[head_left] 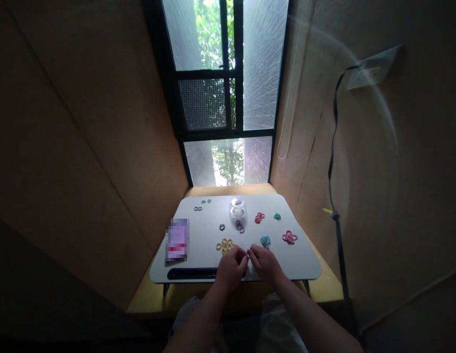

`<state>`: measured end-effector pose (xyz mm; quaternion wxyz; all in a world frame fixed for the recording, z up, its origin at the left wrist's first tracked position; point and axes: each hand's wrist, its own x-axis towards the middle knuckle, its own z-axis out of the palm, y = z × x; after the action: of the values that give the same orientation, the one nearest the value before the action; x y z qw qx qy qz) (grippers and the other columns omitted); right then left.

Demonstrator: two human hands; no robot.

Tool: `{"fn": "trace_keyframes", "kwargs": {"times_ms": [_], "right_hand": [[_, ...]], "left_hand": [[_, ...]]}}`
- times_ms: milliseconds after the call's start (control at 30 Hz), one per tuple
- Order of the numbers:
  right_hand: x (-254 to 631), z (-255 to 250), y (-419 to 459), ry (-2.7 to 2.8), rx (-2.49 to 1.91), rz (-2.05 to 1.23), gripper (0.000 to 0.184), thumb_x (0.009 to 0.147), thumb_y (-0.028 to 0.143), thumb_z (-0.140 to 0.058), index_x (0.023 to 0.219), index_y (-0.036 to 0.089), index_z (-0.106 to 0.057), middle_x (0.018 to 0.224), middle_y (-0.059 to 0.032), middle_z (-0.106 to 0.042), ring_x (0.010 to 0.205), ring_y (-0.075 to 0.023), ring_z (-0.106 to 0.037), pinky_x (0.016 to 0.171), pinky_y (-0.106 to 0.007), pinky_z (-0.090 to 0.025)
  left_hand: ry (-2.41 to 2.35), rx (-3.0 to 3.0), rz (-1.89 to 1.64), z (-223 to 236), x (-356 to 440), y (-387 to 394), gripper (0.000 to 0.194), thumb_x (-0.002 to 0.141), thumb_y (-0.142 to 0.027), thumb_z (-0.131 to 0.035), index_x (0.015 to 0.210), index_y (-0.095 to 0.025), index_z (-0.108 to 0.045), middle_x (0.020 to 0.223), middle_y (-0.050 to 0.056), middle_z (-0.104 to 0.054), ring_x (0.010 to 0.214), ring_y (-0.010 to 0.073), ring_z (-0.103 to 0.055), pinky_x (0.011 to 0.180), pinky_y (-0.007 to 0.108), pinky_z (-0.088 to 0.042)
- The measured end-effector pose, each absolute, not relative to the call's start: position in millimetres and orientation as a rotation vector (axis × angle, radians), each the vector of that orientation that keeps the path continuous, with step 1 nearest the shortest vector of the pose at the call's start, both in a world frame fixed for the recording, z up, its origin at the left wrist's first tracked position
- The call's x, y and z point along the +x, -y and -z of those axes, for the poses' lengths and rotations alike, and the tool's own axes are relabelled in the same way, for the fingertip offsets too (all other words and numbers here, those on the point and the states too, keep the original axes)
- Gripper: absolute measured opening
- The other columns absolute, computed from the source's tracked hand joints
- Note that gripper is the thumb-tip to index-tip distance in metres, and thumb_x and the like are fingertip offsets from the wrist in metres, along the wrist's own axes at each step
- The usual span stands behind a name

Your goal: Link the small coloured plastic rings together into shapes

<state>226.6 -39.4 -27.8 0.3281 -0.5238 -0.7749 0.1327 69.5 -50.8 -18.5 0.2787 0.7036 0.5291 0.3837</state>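
Over the front edge of a white lap table [198, 235], my left hand [230, 267] and my right hand [263, 262] meet with fingertips pinched together. Something tiny seems to be between them, too small to make out. Just behind my left hand is a pile of yellow rings [225, 239], which look like small hair ties. Blue rings [265, 240] lie behind my right hand. Farther back, purple rings [240, 227] lie before a clear rounded jar [237, 211], with one dark ring [222, 227] to their left.
Pink rings [290, 237], red rings [259, 217] and green rings [276, 215] lie on the right. A few green and purple rings [198, 209] sit at the back left, behind a blurred purple packet [178, 240]. A dark slot [191, 273] runs along the front edge. A window [228, 162] stands behind.
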Motion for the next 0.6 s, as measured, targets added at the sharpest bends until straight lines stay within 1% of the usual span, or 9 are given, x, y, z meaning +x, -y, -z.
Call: {"fn": "trace_keyframes", "kwargs": {"times_ms": [200, 433, 600], "right_hand": [[226.7, 27.1, 39.5, 2.031, -1.378, -0.348, 0.032, 0.094, 0.033, -0.037, 0.067, 0.020, -0.048, 0.063, 0.0004, -0.056, 0.059, -0.0138, -0.051, 0.057, -0.025, -0.029], [226.5, 30.2, 38.4, 2.032, -1.369, -0.340, 0.032, 0.094, 0.033, -0.038, 0.068, 0.020, -0.051, 0.064, 0.0001, -0.057, 0.060, -0.0134, -0.051, 0.057, -0.025, -0.029], [227.2, 30.3, 37.3, 2.046, -1.359, -0.313, 0.032, 0.094, 0.032, -0.037, 0.067, 0.020, -0.048, 0.063, 0.0002, -0.055, 0.060, -0.0139, -0.050, 0.058, -0.025, -0.029]], "left_hand": [[-1.434, 1.905, -1.037, 17.3, 70.3, 52.7, 0.016, 0.082, -0.033, -0.054, 0.074, -0.019, -0.056, 0.064, -0.002, -0.057, 0.059, 0.0115, -0.049, 0.059, 0.024, -0.034], [-1.432, 1.918, -1.006, 17.9, 68.9, 51.8, 0.022, 0.082, -0.036, -0.054, 0.069, -0.019, -0.051, 0.060, -0.003, -0.053, 0.057, 0.0106, -0.047, 0.056, 0.024, -0.032], [-1.451, 1.905, -0.984, 17.0, 69.8, 52.7, 0.021, 0.081, -0.035, -0.055, 0.069, -0.019, -0.051, 0.059, -0.004, -0.053, 0.056, 0.0102, -0.047, 0.056, 0.023, -0.032]]}}
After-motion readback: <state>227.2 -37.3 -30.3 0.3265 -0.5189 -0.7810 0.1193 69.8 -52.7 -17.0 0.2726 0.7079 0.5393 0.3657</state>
